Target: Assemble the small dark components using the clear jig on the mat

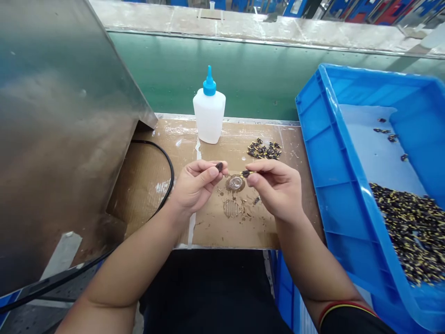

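My left hand (196, 184) pinches a small dark cap-like part (219, 165) between thumb and fingers. My right hand (276, 185) pinches a small black and yellow part (246, 173) at its fingertips. The two parts are a short way apart, both held above a small round puddle of glue (235, 183) on the cardboard-covered worktop (212, 218). A small pile of the same black and yellow parts (264, 150) lies just beyond my right hand.
A white glue bottle with a blue nozzle (209, 111) stands at the back. A blue crate (351, 185) at the right holds many small parts (413, 232). A metal housing (62, 130) fills the left, with a black cable (167, 162) running out.
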